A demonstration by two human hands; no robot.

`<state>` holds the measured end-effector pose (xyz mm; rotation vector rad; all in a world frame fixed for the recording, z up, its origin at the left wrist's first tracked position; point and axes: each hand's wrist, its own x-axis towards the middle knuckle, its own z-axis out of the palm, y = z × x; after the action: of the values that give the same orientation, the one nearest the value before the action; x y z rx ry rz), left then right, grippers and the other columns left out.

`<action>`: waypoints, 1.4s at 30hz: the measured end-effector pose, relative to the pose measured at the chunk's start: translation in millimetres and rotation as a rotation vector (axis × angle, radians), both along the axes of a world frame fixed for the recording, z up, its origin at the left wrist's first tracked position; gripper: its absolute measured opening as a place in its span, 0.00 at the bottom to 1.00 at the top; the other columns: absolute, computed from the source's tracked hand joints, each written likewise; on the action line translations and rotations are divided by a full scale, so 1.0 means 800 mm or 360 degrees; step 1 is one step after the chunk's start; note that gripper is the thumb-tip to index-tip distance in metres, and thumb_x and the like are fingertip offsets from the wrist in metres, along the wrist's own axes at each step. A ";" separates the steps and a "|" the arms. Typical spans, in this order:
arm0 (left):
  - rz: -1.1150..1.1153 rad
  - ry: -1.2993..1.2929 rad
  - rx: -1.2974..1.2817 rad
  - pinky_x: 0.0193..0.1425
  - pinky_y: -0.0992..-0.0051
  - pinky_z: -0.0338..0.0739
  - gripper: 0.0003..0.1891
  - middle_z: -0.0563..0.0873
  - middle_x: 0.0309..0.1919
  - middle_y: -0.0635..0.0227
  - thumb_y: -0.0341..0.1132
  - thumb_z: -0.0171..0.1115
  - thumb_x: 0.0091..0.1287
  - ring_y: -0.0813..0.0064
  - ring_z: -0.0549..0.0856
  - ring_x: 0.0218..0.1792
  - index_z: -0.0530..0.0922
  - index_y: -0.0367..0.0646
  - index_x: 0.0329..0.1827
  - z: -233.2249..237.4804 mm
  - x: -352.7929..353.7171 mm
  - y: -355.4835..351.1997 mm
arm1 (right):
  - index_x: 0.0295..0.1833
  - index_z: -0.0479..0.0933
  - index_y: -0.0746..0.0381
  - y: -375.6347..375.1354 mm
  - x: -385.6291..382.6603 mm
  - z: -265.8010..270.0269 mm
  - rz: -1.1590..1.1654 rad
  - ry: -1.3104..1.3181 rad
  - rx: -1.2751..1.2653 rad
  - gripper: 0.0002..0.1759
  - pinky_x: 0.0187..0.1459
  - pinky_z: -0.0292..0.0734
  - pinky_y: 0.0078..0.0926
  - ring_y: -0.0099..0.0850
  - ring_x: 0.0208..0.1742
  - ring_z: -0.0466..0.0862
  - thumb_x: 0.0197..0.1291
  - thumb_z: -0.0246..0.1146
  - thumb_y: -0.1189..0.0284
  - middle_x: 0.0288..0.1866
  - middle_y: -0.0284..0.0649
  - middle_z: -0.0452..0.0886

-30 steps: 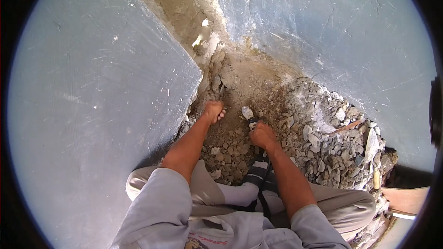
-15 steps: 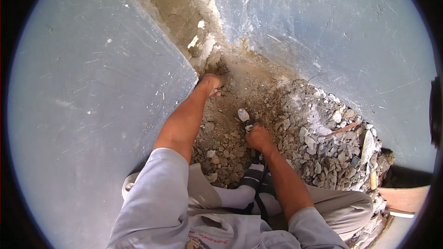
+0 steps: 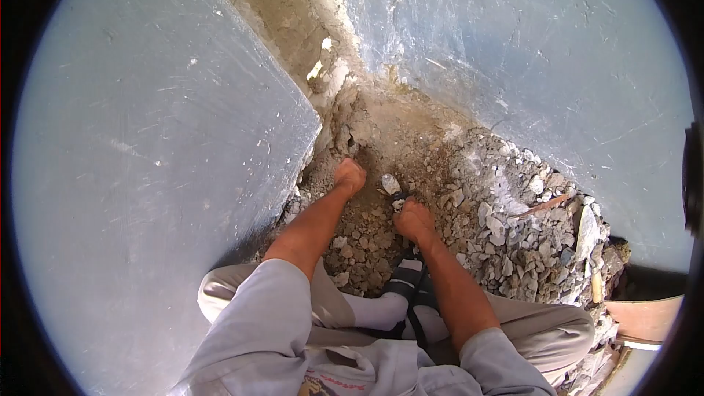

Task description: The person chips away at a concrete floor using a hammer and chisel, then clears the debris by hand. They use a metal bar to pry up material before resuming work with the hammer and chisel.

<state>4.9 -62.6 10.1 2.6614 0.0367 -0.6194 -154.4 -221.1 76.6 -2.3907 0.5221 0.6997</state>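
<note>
My left hand point(image 3: 350, 176) is closed, low over the dug soil point(image 3: 381, 114) near the corner of the left grey slab; whatever its fingers hold is hidden. To its right, my right hand point(image 3: 413, 218) is wrapped round a dark-handled tool point(image 3: 391, 185) with a pale, rounded metal end pointing up and left. The tool's black strap or cord runs down toward my feet. Loose stones point(image 3: 367, 238) lie below and between both hands.
Smooth grey slabs point(image 3: 147, 139) flank the gap on the left and the upper right point(image 3: 528, 37). Broken rubble point(image 3: 521, 235) is heaped at right, with a reddish stick point(image 3: 544, 205) on it. An orange-brown curved rim point(image 3: 645, 317) shows lower right. My crossed legs are below.
My left hand has drawn back from the recess by the slab corner, toward me and slightly right. My right hand and the tool have barely moved.
</note>
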 end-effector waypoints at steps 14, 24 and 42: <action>0.0099 0.0187 0.0398 0.59 0.57 0.81 0.24 0.87 0.54 0.48 0.33 0.52 0.72 0.51 0.87 0.55 0.65 0.37 0.70 0.015 -0.023 -0.039 | 0.59 0.73 0.73 0.003 -0.004 0.000 -0.0027 0.0004 0.0022 0.29 0.58 0.78 0.48 0.54 0.57 0.84 0.59 0.64 0.61 0.53 0.61 0.84; -0.1325 -0.0027 0.0703 0.57 0.61 0.83 0.08 0.89 0.50 0.58 0.32 0.65 0.62 0.56 0.87 0.55 0.88 0.39 0.40 -0.039 0.187 -0.001 | 0.61 0.72 0.74 -0.005 0.001 -0.007 -0.0023 0.0009 0.0068 0.31 0.60 0.77 0.49 0.54 0.58 0.83 0.58 0.63 0.61 0.54 0.62 0.83; -0.0668 0.0333 0.0209 0.44 0.60 0.85 0.17 0.88 0.39 0.46 0.34 0.54 0.71 0.50 0.89 0.39 0.77 0.33 0.59 -0.032 0.030 0.015 | 0.55 0.75 0.70 0.004 -0.001 -0.002 -0.0036 -0.0033 -0.0083 0.27 0.55 0.79 0.49 0.55 0.53 0.85 0.59 0.65 0.60 0.50 0.60 0.85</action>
<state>29.0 -50.9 -15.9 2.7349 -0.4466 -1.0583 -155.0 -217.5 75.0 -2.4341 0.5647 0.6585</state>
